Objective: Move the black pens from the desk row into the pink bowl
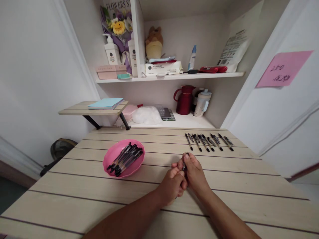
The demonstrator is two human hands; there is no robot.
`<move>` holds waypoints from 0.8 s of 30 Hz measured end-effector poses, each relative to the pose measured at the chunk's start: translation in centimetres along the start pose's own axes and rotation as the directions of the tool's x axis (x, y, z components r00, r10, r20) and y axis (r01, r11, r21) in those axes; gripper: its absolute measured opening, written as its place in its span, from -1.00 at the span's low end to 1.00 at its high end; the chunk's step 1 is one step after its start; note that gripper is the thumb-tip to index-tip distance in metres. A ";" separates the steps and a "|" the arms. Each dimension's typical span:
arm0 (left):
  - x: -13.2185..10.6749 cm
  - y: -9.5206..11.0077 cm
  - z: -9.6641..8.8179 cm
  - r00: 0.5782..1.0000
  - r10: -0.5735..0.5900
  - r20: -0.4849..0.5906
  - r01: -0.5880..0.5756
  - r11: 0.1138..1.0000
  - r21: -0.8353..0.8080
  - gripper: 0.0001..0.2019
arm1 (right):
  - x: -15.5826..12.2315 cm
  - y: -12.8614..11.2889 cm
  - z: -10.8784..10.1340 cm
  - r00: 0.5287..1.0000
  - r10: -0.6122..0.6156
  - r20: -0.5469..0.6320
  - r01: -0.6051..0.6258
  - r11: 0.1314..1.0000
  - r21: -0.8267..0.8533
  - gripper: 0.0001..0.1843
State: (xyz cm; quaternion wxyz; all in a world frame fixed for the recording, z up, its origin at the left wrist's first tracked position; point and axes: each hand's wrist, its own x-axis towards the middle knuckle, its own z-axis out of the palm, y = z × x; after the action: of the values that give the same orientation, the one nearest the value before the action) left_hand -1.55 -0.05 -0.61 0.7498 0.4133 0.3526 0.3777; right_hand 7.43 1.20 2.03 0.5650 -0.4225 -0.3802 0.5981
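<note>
Over the middle of the table, my left hand (171,186) and my right hand (195,171) meet around one black pen (184,166). My left fingers wrap its lower part, while my right thumb and fingers close on its upper end. Most of the pen is hidden by the fingers, so I cannot tell whether its cap is on. To the left, a pink bowl (107,156) holds several black pens (127,157) lying in a bundle. Beyond my right hand, several pens (203,142) lie in a slanted row, with small clear and black pieces like caps (211,142) between them.
The slatted wooden table (82,186) runs back to a white shelf unit (171,78). A small raised stand (72,109) with blue paper (106,103) rises at the back left. A red jug (184,101) and a pale cup (202,103) stand on the lower shelf.
</note>
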 end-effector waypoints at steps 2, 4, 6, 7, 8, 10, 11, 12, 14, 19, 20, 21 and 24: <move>0.0 -0.1 0.1 1.000 0.015 -0.008 -0.015 1.000 0.017 -0.60 | -0.2 -0.1 0.1 1.000 -0.010 -0.012 0.010 1.000 -0.005 -0.64; 0.0 -0.2 0.1 0.999 0.033 -0.007 -0.032 0.999 0.041 -0.58 | -0.4 -0.2 0.2 0.997 -0.049 -0.058 0.046 0.998 -0.041 -0.64; 0.0 -0.3 0.1 0.999 0.040 -0.005 -0.040 0.998 0.048 -0.57 | -0.5 -0.2 0.3 0.993 -0.073 -0.087 0.068 0.996 -0.065 -0.64; 0.0 -0.3 0.1 0.999 0.041 -0.006 -0.041 0.998 0.045 -0.57 | -0.5 -0.3 0.4 0.994 -0.067 -0.081 0.062 0.996 -0.061 -0.63; 0.0 -0.3 0.0 0.999 0.044 -0.008 -0.044 0.998 0.041 -0.56 | -0.4 -0.2 0.4 0.997 -0.052 -0.061 0.049 0.997 -0.052 -0.63; 0.1 -0.2 0.0 0.997 0.070 -0.018 -0.069 0.996 0.053 -0.53 | -0.3 -0.1 0.4 0.999 -0.028 -0.017 0.027 0.999 -0.036 -0.63; 0.2 -0.2 0.0 0.995 0.095 -0.029 -0.092 0.993 0.076 -0.53 | -0.2 -0.1 0.4 1.000 -0.021 0.000 0.021 0.999 -0.031 -0.63; 0.2 -0.2 0.1 0.991 0.126 -0.045 -0.120 0.987 0.110 -0.54 | -0.1 0.0 0.4 1.000 -0.014 0.011 0.014 0.999 -0.030 -0.63; 0.3 -0.3 0.2 0.979 0.190 -0.071 -0.173 0.966 0.193 -0.61 | 0.1 0.2 0.3 1.000 0.007 0.012 -0.006 0.999 -0.035 -0.62; 0.3 -1.0 0.5 0.985 0.171 -0.036 -0.161 0.970 0.184 -0.78 | 0.0 -0.1 0.1 1.000 -0.014 -0.009 0.013 0.999 -0.040 -0.57; 0.2 -1.1 0.4 0.992 0.123 -0.024 -0.119 0.983 0.142 -0.77 | 0.0 -0.2 0.0 0.999 -0.050 -0.011 0.050 0.999 -0.018 -0.58; 0.1 -1.1 0.4 0.997 0.074 -0.006 -0.073 0.992 0.099 -0.75 | -0.1 -0.4 0.0 0.996 -0.084 -0.009 0.084 0.996 0.008 -0.59; -0.2 -0.9 0.1 0.998 -0.013 0.067 0.013 1.000 0.002 -0.69 | -0.2 -0.8 0.0 0.993 -0.113 0.032 0.111 0.992 0.065 -0.59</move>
State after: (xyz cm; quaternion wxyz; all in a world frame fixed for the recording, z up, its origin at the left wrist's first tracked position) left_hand -1.31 -0.58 -1.34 0.7635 0.4240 0.3300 0.3584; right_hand 7.73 1.07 2.82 0.6036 -0.3719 -0.3944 0.5846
